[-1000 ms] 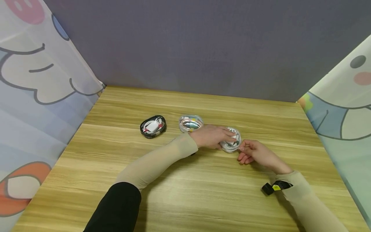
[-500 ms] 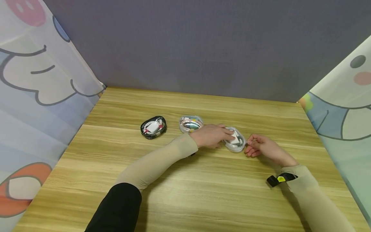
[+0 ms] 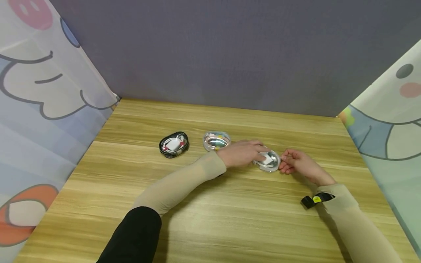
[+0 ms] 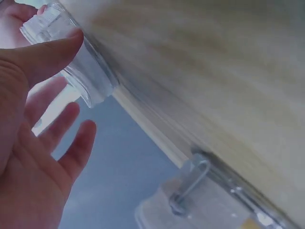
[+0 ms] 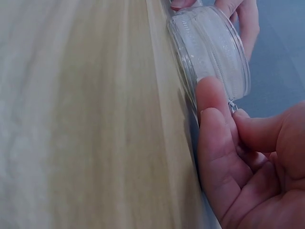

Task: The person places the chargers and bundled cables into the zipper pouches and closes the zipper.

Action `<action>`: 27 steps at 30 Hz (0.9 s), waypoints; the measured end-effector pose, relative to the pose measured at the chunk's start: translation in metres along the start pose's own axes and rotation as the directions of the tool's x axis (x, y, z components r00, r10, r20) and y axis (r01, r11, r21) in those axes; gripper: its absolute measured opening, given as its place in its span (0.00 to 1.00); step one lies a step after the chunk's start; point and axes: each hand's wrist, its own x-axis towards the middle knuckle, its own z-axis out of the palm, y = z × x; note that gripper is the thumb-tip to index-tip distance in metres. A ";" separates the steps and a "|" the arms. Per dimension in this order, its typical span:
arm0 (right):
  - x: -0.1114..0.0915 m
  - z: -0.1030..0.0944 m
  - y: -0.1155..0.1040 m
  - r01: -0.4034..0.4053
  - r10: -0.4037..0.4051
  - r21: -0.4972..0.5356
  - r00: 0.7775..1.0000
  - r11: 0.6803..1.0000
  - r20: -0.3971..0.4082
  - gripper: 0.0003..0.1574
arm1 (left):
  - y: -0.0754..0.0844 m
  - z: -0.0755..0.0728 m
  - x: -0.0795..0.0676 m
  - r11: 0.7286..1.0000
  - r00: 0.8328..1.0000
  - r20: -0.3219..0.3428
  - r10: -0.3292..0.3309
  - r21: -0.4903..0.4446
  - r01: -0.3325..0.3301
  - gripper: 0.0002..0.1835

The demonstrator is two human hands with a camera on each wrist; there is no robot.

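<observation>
A clear oval zip pouch (image 3: 271,160) with a white block inside lies towards the table's right. My left hand (image 3: 243,153) holds it from the left side, thumb and fingers at its edge. In the left wrist view that thumb presses across the pouch (image 4: 90,71) while the lower fingers spread away. On the right side, my right hand (image 3: 297,164) pinches the small metal zipper pull (image 5: 232,106) between thumb and fingers. The right wrist view has the zipper running along the pouch's side wall, right at those fingertips.
Left of the hands, a second clear pouch (image 3: 217,136) with colourful contents sits close to the left wrist. Further left lies a black-rimmed pouch (image 3: 174,144) with a white block and cables. A grey panel (image 3: 230,54) rises behind the wooden table (image 3: 230,219).
The pouch has shifted slightly right and turned under my left hand. My right hand has moved right and away from me, still at the zipper pull.
</observation>
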 end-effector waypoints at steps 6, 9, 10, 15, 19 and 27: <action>0.002 0.001 0.002 0.003 -0.003 0.009 1.000 1.000 0.000 0.11 | 0.001 -0.001 0.001 1.000 0.999 0.054 -0.003 -0.005 0.004 0.29; 0.001 0.001 0.002 0.009 -0.009 0.003 1.000 1.000 -0.002 0.12 | 0.000 0.000 0.002 1.000 0.999 0.042 -0.008 -0.011 0.008 0.27; 0.000 0.001 0.002 0.010 -0.010 0.001 1.000 1.000 -0.003 0.12 | 0.000 0.001 0.002 1.000 0.999 0.037 -0.009 -0.014 0.010 0.27; -0.004 0.002 0.001 0.012 -0.012 -0.015 1.000 1.000 -0.004 0.13 | -0.001 0.004 0.004 1.000 1.000 0.021 -0.011 -0.019 0.011 0.26; -0.006 0.003 0.000 0.010 -0.010 -0.018 1.000 1.000 -0.003 0.14 | -0.001 0.003 0.004 1.000 1.000 0.020 -0.016 -0.022 0.016 0.26; -0.007 0.004 0.002 0.019 -0.019 -0.025 1.000 1.000 0.001 0.14 | -0.001 0.002 0.002 0.999 1.000 0.009 -0.026 -0.037 0.026 0.28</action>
